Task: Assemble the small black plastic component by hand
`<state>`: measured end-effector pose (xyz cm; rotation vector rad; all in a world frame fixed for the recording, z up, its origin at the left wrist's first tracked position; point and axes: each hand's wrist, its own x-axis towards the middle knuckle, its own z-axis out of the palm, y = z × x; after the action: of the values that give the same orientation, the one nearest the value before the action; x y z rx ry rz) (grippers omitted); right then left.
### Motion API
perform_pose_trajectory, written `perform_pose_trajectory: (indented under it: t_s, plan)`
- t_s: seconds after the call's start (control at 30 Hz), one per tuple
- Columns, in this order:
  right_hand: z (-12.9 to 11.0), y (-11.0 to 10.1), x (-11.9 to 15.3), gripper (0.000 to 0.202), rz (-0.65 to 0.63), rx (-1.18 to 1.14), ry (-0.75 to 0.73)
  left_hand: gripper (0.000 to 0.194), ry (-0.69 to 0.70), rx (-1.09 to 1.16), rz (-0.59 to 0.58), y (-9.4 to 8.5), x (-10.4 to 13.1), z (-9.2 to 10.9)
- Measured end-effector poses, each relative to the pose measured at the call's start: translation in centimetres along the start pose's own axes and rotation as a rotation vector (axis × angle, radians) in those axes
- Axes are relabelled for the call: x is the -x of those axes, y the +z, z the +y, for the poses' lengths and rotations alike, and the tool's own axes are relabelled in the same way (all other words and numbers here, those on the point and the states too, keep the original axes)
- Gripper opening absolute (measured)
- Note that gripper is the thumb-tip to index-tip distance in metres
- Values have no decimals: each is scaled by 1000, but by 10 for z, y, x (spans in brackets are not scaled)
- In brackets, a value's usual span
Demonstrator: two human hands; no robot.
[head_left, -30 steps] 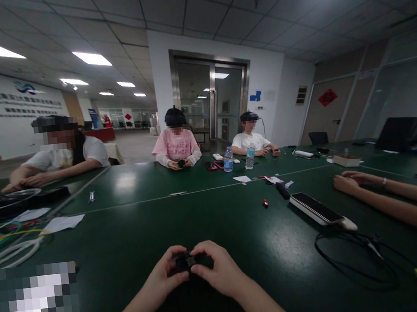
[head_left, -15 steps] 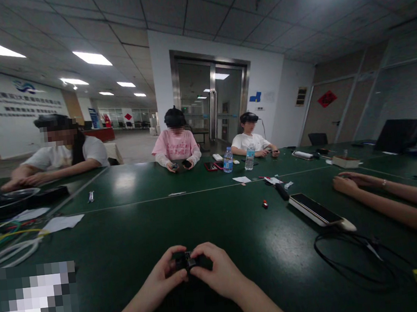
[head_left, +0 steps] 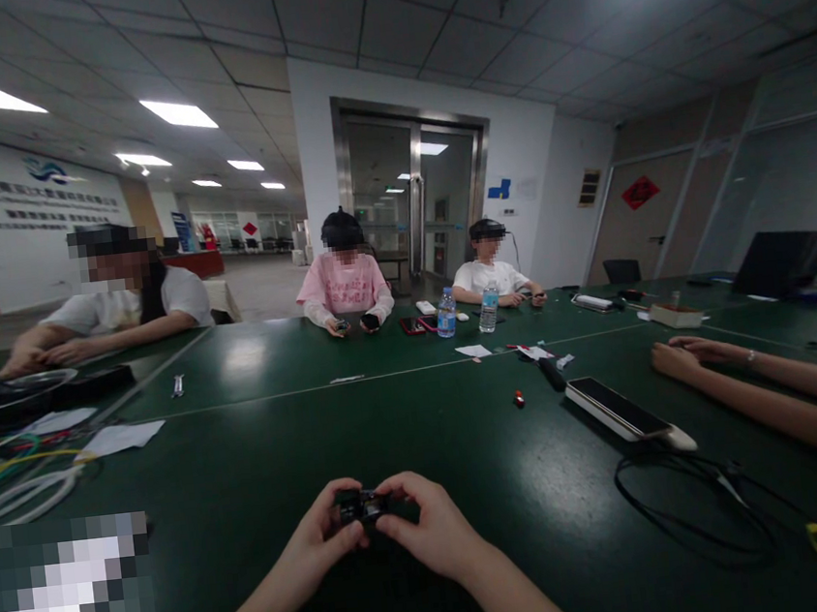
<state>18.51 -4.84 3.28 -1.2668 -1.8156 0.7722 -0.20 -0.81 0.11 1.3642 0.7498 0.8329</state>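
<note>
Between my two hands is a small black object (head_left: 364, 508) with shiny parts, held just above the green table. Its exact kind is too dark and small to make out. My left hand (head_left: 323, 534) pinches its left end between thumb and fingers. From the other side, my right hand (head_left: 432, 527) grips the right end, thumb below and index finger on top. Fingers cover both ends of the object.
Cables (head_left: 25, 483) and papers lie at left. On the right are a phone-like slab (head_left: 616, 408) on a white base, a black cable (head_left: 693, 510) and another person's arms (head_left: 767, 385). Across the green table (head_left: 264, 457), people sit behind water bottles (head_left: 445, 314). A small red item (head_left: 519, 399) lies mid-table.
The black object has turned slightly between my fingers, showing more of its shiny face. Both hands keep their hold in nearly the same place.
</note>
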Motion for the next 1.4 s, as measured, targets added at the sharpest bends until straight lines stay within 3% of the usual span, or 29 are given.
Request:
perform_pose_trajectory:
  t_s: [0.27,1.0,1.4]
  plan:
    - [0,0,-1,24,-14,-47,35,39,-32,-29,-29,-2,1,3]
    - [-2,-1,-1,24,-28,-66,61,52,-73,31,3,3,3,12]
    - [-3,-1,0,23,-27,-70,60,47,-73,41,4,3,4,10]
